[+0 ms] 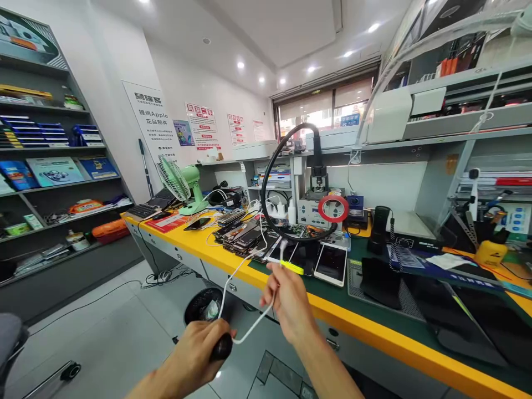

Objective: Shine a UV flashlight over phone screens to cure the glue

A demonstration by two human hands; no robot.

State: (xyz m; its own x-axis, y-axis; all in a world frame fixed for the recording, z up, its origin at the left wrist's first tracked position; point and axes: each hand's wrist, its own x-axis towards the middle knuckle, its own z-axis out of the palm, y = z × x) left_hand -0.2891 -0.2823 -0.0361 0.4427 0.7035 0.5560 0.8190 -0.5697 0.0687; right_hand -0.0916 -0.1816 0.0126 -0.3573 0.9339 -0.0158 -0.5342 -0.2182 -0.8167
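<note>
In the lower middle, my left hand (199, 346) is closed around a dark rounded object (221, 347), whose far part is hidden by the fingers. My right hand (286, 296), in front of the bench edge, pinches a white cable (253, 327) near its end, where a bright yellow tag (292, 267) sticks out. The cable loops between both hands and also runs up to the pile of phones (245, 235). Just beyond my right hand, a white-framed tablet (331, 262) lies on the green mat.
The yellow-edged bench (374, 332) holds a green fan (189, 185), a ring on a black flexible arm (266, 183), dark panels (449, 316) and a yellow bottle (492, 249). A black waste bin (203, 305) stands on the floor below. Shelves line the left wall.
</note>
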